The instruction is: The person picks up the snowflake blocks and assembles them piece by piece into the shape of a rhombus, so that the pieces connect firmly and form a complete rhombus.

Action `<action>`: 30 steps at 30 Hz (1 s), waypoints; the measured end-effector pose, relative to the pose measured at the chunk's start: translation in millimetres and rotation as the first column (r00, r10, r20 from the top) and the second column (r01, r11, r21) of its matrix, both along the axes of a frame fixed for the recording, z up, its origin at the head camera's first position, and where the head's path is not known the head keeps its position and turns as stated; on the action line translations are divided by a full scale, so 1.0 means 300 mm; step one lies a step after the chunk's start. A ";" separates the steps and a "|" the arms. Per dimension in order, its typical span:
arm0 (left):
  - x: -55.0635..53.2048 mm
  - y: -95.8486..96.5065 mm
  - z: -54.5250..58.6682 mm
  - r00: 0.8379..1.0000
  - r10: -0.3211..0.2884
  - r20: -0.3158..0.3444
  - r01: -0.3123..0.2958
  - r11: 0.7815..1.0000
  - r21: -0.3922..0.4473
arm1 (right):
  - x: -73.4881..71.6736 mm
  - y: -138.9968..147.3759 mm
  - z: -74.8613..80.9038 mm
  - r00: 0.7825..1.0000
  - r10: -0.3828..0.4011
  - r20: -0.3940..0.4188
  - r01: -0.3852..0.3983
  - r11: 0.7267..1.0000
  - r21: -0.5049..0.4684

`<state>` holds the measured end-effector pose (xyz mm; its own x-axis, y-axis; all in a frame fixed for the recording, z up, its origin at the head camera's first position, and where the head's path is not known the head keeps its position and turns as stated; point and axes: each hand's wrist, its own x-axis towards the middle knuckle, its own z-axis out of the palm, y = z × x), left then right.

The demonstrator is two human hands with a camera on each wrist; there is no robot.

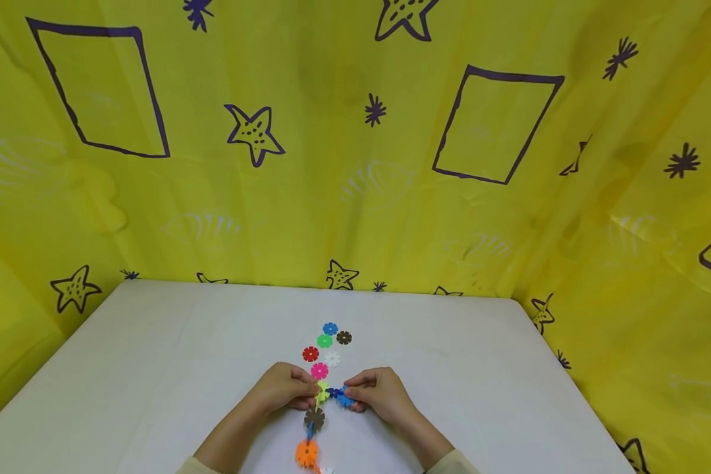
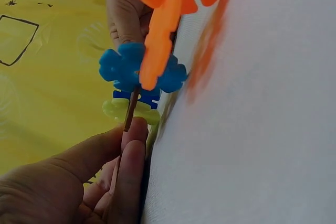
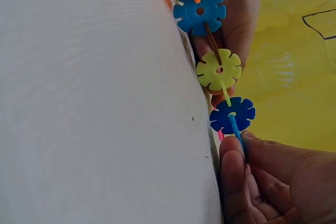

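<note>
Over the bench (image 1: 166, 368), left grip (image 1: 283, 387) is pinching yellow-green slotted disc (image 1: 324, 394), right grip (image 1: 383, 395) light-blue slotted disc (image 1: 344, 399); overtwisting is risking separation.

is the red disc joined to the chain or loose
Loose: in the head view the red disc lies on the table, apart from the chain of linked discs.

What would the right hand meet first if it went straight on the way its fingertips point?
Probably the dark blue disc, just past the light blue disc the right hand pinches, though depth is unclear.
</note>
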<state>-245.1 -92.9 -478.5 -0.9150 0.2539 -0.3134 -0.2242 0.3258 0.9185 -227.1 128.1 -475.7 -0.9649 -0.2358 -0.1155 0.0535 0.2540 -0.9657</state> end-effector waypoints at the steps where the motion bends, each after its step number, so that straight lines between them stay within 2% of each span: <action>1: 0.000 -0.002 -0.001 1.000 -0.002 0.004 0.002 1.000 0.000 | 0.000 0.000 -0.001 1.000 0.002 0.001 -0.002 1.000 0.002; 13: 0.000 -0.037 -0.001 1.000 -0.017 0.025 0.016 0.999 0.035 | -0.002 -0.018 -0.005 1.000 0.029 0.003 -0.029 0.999 -0.031; 23: 0.000 -0.083 0.005 0.999 -0.006 0.042 0.006 1.000 -0.003 | -0.006 -0.065 -0.018 1.000 0.022 0.007 -0.022 0.999 -0.035; 30: -0.003 -0.125 -0.006 0.999 -0.028 0.037 0.027 0.999 0.029 | -0.007 -0.104 -0.023 1.000 0.023 0.012 -0.022 0.999 -0.030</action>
